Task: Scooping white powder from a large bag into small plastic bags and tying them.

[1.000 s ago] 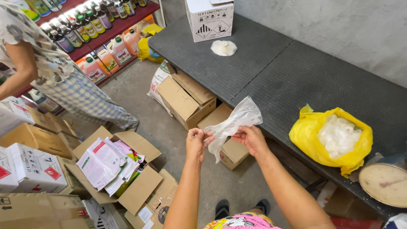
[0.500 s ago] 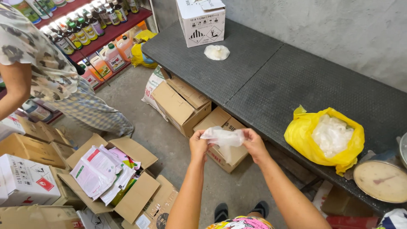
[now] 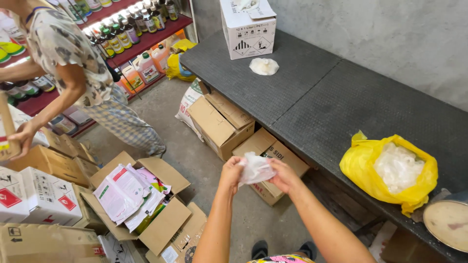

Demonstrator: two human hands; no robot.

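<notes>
Both of my hands hold one thin clear plastic bag (image 3: 255, 168) in front of me, bunched up between them. My left hand (image 3: 231, 171) pinches its left side and my right hand (image 3: 284, 175) grips its right side. The bag hangs above a brown carton (image 3: 273, 151) on the floor. On the dark table (image 3: 317, 97) to my right lies a yellow plastic bag (image 3: 390, 170), open and filled with more clear bags. A small crumpled clear bag (image 3: 263, 66) rests further back on the table.
Another person (image 3: 83, 73) stands at the left by shelves of bottles (image 3: 126, 34). An open carton of sachets (image 3: 136, 199) sits on the floor at my left among other boxes. A white carton (image 3: 247, 27) stands at the table's far end. A round scale pan (image 3: 446, 224) sits at the right edge.
The bag hung long and loose from my hands a second ago; now it is gathered into a small bunch between them. The other person has shifted to the left.
</notes>
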